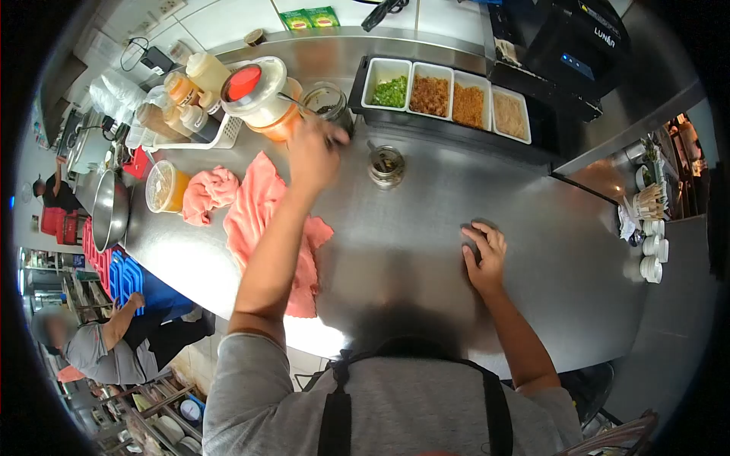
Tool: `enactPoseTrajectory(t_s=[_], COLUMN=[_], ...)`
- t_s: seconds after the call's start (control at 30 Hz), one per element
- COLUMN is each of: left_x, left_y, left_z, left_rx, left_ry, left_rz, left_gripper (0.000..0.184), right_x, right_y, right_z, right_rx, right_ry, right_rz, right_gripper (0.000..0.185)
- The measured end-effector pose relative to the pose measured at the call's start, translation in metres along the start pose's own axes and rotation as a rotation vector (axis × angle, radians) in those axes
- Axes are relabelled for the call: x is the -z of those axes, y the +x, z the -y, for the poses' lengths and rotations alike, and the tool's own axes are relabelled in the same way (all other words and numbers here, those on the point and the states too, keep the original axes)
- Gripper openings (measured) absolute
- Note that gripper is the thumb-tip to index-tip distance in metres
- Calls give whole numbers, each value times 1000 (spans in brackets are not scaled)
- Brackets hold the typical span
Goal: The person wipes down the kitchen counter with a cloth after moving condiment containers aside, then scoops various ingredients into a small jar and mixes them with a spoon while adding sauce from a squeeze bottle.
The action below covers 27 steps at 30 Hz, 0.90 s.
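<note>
My left hand [314, 156] reaches over the back of the steel counter, its fingers curled in beside a large glass jar [334, 102] with dark contents. A thin metal handle [293, 100] slants just above the fingers. Whatever the fingers pinch is small, partly hidden and blurred. To the right stands a small glass jar [386, 167], uncovered, with dark contents and a spoon leaning in it. My right hand [485, 254] rests on the counter with thumb and fingers apart, holding nothing. Left of the large jar sits a white-lidded tub [262, 87] with a red top.
Four white containers [430, 95] of toppings stand in a black holder at the back. Pink cloths [255, 205] lie under and beside my left forearm. A tub of yellow liquid [167, 188], squeeze bottles [201, 121] and a metal bowl [112, 209] are leftward. A co-worker [114, 349] stands at left.
</note>
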<state>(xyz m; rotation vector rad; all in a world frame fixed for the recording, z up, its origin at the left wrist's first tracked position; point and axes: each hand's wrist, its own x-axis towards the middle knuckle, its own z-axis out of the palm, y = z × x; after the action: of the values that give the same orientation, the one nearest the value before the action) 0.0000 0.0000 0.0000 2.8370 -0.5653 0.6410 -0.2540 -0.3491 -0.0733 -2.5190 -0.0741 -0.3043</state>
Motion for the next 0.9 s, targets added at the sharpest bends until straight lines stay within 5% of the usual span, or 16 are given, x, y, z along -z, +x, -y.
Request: enactPoseTrajectory(t_s=[0.07,0.2,0.27,0.9], left_x=[39,45,43,68], left_y=[30,79,89,26], left_z=[-10,-4,-3,-93], left_rx=[150,74,148,-39], left_ry=[121,152,247,43], left_rz=[170,177,412,353], left_gripper=[92,97,105,112], right_x=[6,8,6,6], right_y=[-1,4,7,5], right_z=[15,12,9,4], right_rx=[12,-11,-12,-19], right_ry=[33,49,47,29], right_rz=[-64,-64,-60,-51], right_gripper=[48,49,50,43])
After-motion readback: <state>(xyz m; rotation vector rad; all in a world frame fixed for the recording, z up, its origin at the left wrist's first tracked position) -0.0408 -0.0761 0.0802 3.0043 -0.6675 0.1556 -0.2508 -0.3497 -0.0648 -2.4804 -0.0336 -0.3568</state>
